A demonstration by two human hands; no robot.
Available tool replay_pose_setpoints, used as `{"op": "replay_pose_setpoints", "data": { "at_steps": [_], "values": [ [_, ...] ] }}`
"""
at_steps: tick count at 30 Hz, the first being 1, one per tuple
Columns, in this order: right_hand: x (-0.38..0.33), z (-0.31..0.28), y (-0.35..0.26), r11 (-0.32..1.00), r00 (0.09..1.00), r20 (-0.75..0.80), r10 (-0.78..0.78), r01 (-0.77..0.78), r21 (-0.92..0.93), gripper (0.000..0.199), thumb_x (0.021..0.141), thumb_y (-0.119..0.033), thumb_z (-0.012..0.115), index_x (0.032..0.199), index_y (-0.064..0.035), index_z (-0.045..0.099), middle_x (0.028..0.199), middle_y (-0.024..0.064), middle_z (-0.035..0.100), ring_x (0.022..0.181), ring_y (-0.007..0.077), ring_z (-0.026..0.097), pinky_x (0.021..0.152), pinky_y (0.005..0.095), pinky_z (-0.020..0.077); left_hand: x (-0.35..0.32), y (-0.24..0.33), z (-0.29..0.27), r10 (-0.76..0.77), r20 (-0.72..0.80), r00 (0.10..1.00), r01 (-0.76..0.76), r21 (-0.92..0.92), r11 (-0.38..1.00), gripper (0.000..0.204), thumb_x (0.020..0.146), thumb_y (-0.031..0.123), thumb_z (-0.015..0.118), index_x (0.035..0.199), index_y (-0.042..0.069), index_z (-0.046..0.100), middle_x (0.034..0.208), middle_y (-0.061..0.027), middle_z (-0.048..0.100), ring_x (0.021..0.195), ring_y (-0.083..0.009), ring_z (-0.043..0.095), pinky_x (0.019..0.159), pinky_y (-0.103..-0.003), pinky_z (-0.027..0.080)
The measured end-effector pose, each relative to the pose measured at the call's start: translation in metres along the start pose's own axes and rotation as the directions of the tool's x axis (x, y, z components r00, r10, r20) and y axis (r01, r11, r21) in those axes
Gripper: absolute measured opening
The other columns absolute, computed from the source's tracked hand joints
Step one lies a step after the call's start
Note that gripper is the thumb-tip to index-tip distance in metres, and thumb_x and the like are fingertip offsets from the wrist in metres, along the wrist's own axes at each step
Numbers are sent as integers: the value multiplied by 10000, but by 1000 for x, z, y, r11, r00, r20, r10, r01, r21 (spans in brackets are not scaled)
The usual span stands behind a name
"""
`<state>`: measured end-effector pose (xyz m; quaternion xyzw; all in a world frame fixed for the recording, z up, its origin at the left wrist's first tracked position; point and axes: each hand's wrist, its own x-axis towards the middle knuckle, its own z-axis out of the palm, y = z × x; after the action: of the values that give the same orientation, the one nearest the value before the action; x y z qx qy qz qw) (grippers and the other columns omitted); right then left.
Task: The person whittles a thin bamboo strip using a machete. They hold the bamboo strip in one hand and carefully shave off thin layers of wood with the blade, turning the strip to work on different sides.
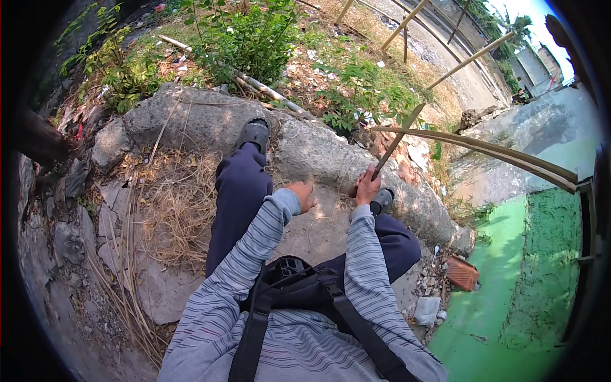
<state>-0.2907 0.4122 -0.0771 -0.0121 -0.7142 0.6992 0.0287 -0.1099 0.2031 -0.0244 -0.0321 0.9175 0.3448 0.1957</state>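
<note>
The knife [396, 141] is in my right hand [367, 186], my fingers wrapped around its handle, the blade slanting up and away over the concrete curb [318, 153]. My left hand [301, 194] hangs loosely open above my knee, holding nothing. Just past the blade, long bamboo strips [484, 151] stretch off to the right, and green weeds [363, 92] grow beyond the curb

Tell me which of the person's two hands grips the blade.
The right hand: it is closed round the handle of the long blade, which slants up and right. The left hand is bare and holds nothing.
</note>
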Motion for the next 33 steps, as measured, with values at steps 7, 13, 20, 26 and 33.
{"op": "replay_pose_setpoints", "data": {
  "at_steps": [7,13,20,26,33],
  "values": [
    [19,5,28,991,983,129,131,-127,-39,309,1017,-327,638,855,-81,542,641,1,511,494,100,491,461,274,403,3,-2,10,-45,25,999,45,-10,999,513,957,423,648,1289,45,547,1226,-233,629,1169,-407,605,1004,-486,486],
    [-53,-28,146,803,788,161,594,-569,-178,263,958,-250,672,806,-95,524,581,4,494,439,136,496,421,303,410,1,7,7,-58,34,998,58,1,998,493,953,411,655,1265,41,558,1213,-239,635,1155,-419,613,991,-500,493],
    [-59,-40,135,850,843,137,520,-494,-184,240,968,-254,646,826,-93,539,589,-3,476,432,125,465,409,294,393,0,3,8,-36,60,998,36,2,999,520,954,420,655,1276,25,550,1202,-247,637,1147,-427,616,987,-504,495],
    [-16,-21,56,947,962,39,270,-273,172,234,965,-245,635,818,-108,514,584,-10,452,433,120,438,418,297,389,4,7,11,-16,42,999,16,7,1000,524,962,428,646,1287,29,548,1195,-244,640,1147,-429,610,994,-497,488],
    [41,20,-23,890,999,50,18,-38,454,206,961,-188,619,815,-78,522,607,3,459,495,127,478,456,300,416,5,-4,17,12,56,998,-13,15,1000,520,969,438,629,1287,34,553,1214,-240,633,1157,-421,605,989,-500,485]
  ]
}}
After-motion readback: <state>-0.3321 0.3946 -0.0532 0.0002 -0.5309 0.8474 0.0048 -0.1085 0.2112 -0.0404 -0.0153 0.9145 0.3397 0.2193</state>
